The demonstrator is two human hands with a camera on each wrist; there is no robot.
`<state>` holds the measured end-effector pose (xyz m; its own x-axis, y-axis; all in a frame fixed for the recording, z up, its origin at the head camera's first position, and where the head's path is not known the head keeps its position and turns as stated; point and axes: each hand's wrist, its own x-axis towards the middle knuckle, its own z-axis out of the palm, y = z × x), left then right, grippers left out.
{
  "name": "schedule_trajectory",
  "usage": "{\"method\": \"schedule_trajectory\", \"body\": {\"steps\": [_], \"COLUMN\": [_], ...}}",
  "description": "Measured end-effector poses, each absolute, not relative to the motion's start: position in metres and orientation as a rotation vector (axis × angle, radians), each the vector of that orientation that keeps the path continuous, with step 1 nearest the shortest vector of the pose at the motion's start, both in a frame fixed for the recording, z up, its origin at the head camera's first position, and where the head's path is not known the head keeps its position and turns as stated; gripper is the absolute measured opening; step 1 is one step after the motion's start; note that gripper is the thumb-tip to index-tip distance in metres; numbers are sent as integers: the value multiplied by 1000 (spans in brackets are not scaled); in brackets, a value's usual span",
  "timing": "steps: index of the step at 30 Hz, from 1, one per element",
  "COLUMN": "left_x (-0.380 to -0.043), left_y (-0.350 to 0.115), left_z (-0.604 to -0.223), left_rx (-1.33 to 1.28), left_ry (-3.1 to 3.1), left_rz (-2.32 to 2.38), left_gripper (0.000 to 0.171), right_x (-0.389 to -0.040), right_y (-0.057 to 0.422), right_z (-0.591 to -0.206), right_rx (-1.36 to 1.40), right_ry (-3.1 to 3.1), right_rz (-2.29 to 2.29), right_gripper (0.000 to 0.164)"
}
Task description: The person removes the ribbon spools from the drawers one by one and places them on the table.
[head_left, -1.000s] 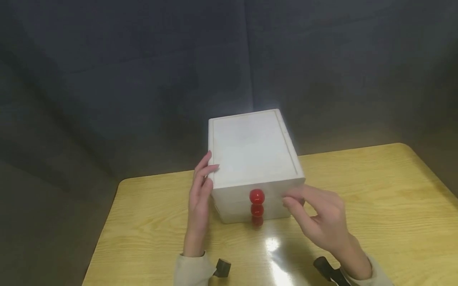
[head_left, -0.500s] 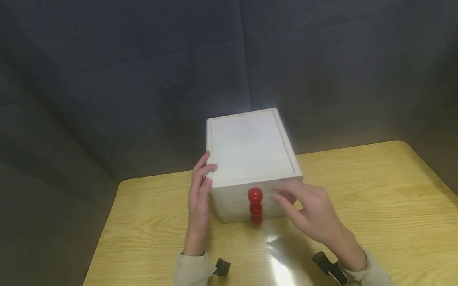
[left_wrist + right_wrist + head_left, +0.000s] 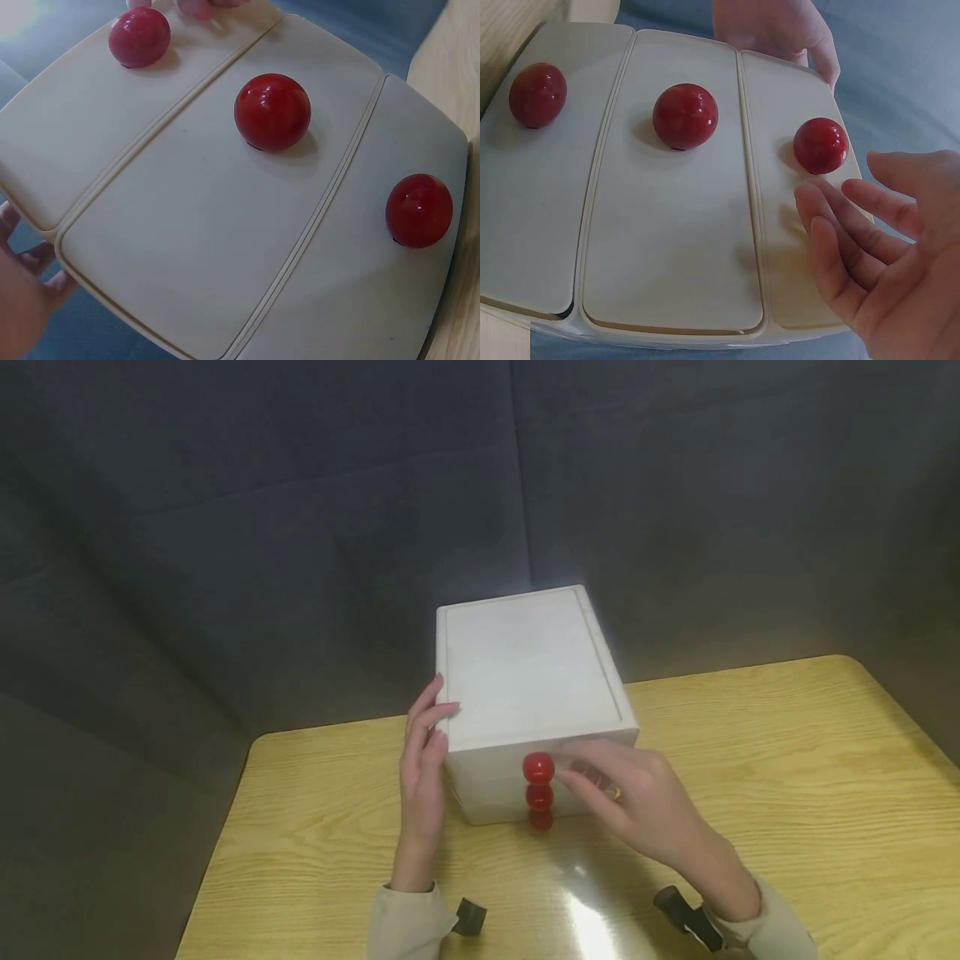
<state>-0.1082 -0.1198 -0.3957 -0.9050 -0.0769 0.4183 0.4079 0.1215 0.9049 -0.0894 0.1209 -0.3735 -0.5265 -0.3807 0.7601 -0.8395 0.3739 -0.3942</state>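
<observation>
A white drawer unit (image 3: 536, 668) with three stacked drawers stands on the table. Red round knobs run down its front: top knob (image 3: 821, 146), middle knob (image 3: 685, 116), bottom knob (image 3: 538, 95). My left hand (image 3: 422, 777) rests against the unit's left side, some fingertips over the top edge. Just right of the top knob is my right hand (image 3: 645, 802), its fingers loosely bent. In the right wrist view a small gap shows between the right thumb and that knob, and the fingertips lie close beside it. All the drawers look closed.
The unit stands on a yellow wood-grain table (image 3: 322, 818), near its back edge. A dark cloth (image 3: 337, 527) hangs behind and at the sides. Black wrist-worn pieces (image 3: 470, 917) show by both sleeves. Light glares off the tabletop in front of the unit.
My right hand has moved left along the unit's front, from its right edge to beside the top knob. The left hand has stayed on the left side.
</observation>
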Motion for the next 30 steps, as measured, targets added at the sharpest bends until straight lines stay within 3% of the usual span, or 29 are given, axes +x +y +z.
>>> {"method": "schedule_trajectory", "body": {"steps": [8, 22, 30], "left_x": [-108, -108, -108], "left_y": [-120, -120, -121], "left_z": [-397, -399, -399], "left_rx": [-333, -347, -334], "left_ry": [-2039, -2038, -2041], "left_rz": [-1842, -1834, -1822], "left_gripper": [38, 37, 38], "right_x": [-88, -89, -93], "right_y": [119, 109, 94], "right_z": [-376, -387, -402], "right_rx": [1057, 1093, 1040], "right_ry": [-2142, -2122, -2044], "right_rz": [1052, 1126, 1304], "right_gripper": [24, 37, 27]}}
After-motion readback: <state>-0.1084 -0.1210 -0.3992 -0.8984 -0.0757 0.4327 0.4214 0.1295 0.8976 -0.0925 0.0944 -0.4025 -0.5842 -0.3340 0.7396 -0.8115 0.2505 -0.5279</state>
